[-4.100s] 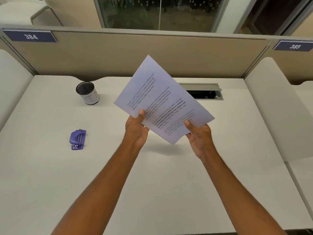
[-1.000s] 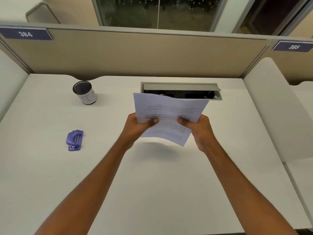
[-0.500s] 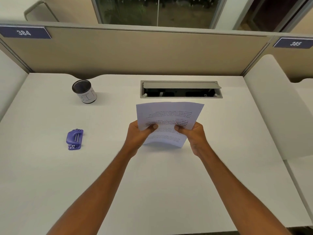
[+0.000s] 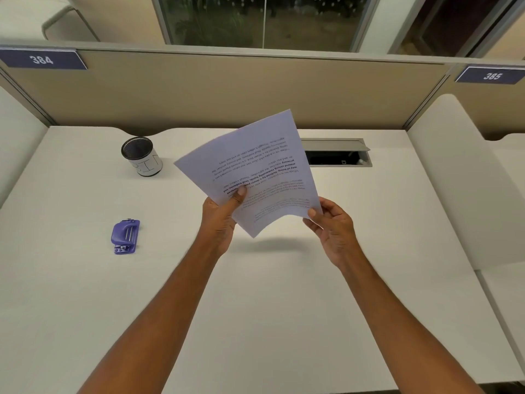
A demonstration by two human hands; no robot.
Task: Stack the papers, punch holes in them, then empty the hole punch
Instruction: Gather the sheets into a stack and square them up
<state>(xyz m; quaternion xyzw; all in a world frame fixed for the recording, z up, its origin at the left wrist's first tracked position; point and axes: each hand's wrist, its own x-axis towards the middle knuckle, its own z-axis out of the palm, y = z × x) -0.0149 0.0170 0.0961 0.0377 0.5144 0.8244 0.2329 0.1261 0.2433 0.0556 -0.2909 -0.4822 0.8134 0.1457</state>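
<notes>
I hold a thin stack of printed white papers (image 4: 250,169) in the air above the middle of the white desk (image 4: 255,308); the sheets are tilted and the text reads upside down. My left hand (image 4: 224,214) grips their lower left edge, thumb on top. At the lower right corner my right hand (image 4: 331,226) pinches them. A small purple hole punch (image 4: 125,236) lies on the desk well to the left of both hands, untouched.
A black mesh cup (image 4: 141,160) with a white label stands at the back left. A grey cable hatch (image 4: 336,152) is set open into the desk behind the papers. A beige partition (image 4: 227,92) closes the back, and white dividers flank both sides.
The papers were held low with their bottom edge near the desk; now they are lifted and swung to a slant, covering the hatch's left part. The hole punch has not moved.
</notes>
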